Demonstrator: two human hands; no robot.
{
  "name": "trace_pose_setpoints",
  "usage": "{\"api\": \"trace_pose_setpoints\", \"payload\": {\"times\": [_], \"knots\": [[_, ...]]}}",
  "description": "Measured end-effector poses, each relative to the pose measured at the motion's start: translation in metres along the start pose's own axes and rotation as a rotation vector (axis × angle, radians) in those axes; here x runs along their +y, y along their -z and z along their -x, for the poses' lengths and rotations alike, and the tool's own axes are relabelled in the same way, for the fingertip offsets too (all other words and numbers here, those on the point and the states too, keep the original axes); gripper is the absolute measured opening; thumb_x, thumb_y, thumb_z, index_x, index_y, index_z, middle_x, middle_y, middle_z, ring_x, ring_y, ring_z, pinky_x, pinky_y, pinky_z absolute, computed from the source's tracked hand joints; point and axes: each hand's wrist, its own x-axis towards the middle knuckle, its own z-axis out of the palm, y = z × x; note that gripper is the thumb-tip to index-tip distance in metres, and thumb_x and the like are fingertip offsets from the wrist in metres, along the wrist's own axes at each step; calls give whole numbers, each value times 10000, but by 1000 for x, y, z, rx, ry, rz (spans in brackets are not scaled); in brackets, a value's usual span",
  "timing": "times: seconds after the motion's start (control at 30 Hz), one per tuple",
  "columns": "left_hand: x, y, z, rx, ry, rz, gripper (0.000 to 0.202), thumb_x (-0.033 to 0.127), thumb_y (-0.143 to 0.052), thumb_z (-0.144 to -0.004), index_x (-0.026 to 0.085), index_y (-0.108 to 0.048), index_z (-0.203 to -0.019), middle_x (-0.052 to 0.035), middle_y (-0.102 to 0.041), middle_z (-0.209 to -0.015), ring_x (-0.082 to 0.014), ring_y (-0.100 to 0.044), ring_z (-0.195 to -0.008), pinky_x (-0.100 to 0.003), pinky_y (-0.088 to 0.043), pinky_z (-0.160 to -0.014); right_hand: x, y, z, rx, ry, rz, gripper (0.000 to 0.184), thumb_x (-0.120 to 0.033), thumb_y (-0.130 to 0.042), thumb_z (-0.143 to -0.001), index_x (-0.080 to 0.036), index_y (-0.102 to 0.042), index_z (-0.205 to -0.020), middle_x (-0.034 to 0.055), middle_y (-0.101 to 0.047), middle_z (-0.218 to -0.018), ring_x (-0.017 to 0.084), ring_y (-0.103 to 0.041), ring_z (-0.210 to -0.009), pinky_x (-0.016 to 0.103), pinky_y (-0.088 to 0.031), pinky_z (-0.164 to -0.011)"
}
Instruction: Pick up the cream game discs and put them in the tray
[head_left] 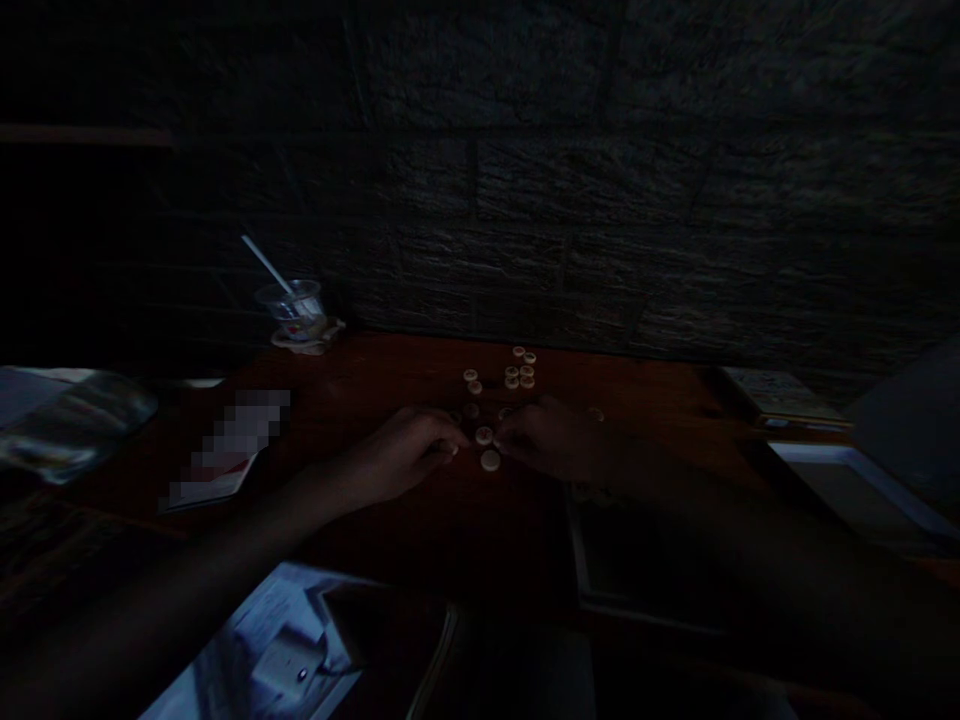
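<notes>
Round, pale, disc-shaped game pieces that look like Chinese chess pieces lie on a reddish wooden table (360, 390) in dim light. My left hand (412, 447) is closed in a pinch, with the pale edge of a disc at its fingertips. Across from it, my right hand (551, 438) is also closed, its fingertips at the rim of another partly hidden disc. Between the hands sits a marked disc (484, 436), and nearer me lies a plain-faced disc (490, 461). Farther back, several marked discs (520, 377) form a small cluster, with two more discs (472, 381) left of it.
A stone-block wall (480, 220) rises behind the table. At the back left stands a clear plastic cup (296, 305) with a straw. A booklet (217, 475) lies at left, a box (784, 395) and a pale-rimmed tray (847, 470) at right. A dark frame-edged object (581, 560) is under my right forearm.
</notes>
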Motion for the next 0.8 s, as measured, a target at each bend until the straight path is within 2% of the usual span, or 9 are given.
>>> {"api": "trace_pose_setpoints", "payload": {"times": [0.1, 0.17, 0.3, 0.37, 0.43, 0.53, 0.67, 0.73, 0.8], "knots": [[0, 2, -2, 33, 36, -18, 273, 59, -663, -879, 245, -785, -1036, -15, -764, -1026, -166, -720, -908, -258, -514, -776, 0, -3, -5, -6, -5, 68, 198, -259, -607, -977, -181, -788, -1003, 101, -779, -959, 196, -706, -849, 266, -419, -680], [1, 2, -4, 71, 11, -40, 292, 20, -638, -875, 236, -782, -1010, -17, -758, -1020, -165, -718, -922, -258, -516, -791, -1, -3, -7, -8, -39, 83, 205, -252, -602, -974, -166, -789, -972, 106, -778, -930, 194, -704, -814, 268, -401, -649], [5, -1, -2, 75, -88, -83, 348, -26, -611, -853, 219, -769, -1043, -30, -752, -1073, -174, -713, -976, -277, -518, -860, 0, 6, -7, -95, -48, -79, 216, -298, -659, -938, -162, -790, -833, 52, -762, -796, 148, -659, -691, 255, -375, -602], [9, -2, -1, 54, -105, -87, 300, 31, -643, -865, 222, -763, -1063, -29, -749, -1073, -178, -711, -959, -284, -519, -843, 3, 14, -7, -181, -88, -245, 214, -365, -741, -875, -168, -786, -804, 21, -748, -745, 131, -630, -636, 243, -371, -564], [15, -4, -1, 49, -109, -91, 207, 126, -667, -907, 222, -763, -1062, -32, -736, -1049, -184, -702, -949, -297, -518, -832, 6, 22, -11, -254, -136, -343, 240, -395, -747, -863, -165, -780, -802, 6, -728, -706, 120, -597, -586, 239, -363, -529], [21, -8, -6, 20, -137, -100, 143, 248, -714, -930, 228, -766, -1061, -44, -701, -1079, -203, -674, -1020, -322, -520, -887, 9, 29, -19, -312, -102, -263, 307, -388, -675, -917, -147, -766, -748, -3, -663, -615, 111, -537, -539, 249, -341, -514], [20, -16, -12, -38, -181, -145, 126, 250, -638, -991, 224, -759, -1013, -52, -667, -1131, -189, -659, -1052, -319, -529, -938, 7, 32, -23, -192, -62, -94, 307, -370, -672, -906, -152, -765, -712, 3, -646, -594, 117, -540, -546, 265, -329, -533], [19, -21, -12, -22, -219, -264, 176, 248, -582, -1018, 211, -752, -992, -70, -669, -1123, -206, -657, -1066, -341, -532, -957, 7, 34, -19, -99, -66, -47, 356, -374, -624, -935, -157, -742, -678, 4, -631, -580, 114, -537, -541, 268, -324, -543], [18, -25, -12, 11, -284, -445, 201, 211, -546, -1022, 179, -745, -1016, -112, -678, -1141, -261, -637, -1143, -411, -506, -1032, 8, 37, -14, -43, -72, -49, 381, -387, -597, -952, -164, -724, -670, -5, -609, -562, 108, -522, -529, 267, -316, -547]]}}
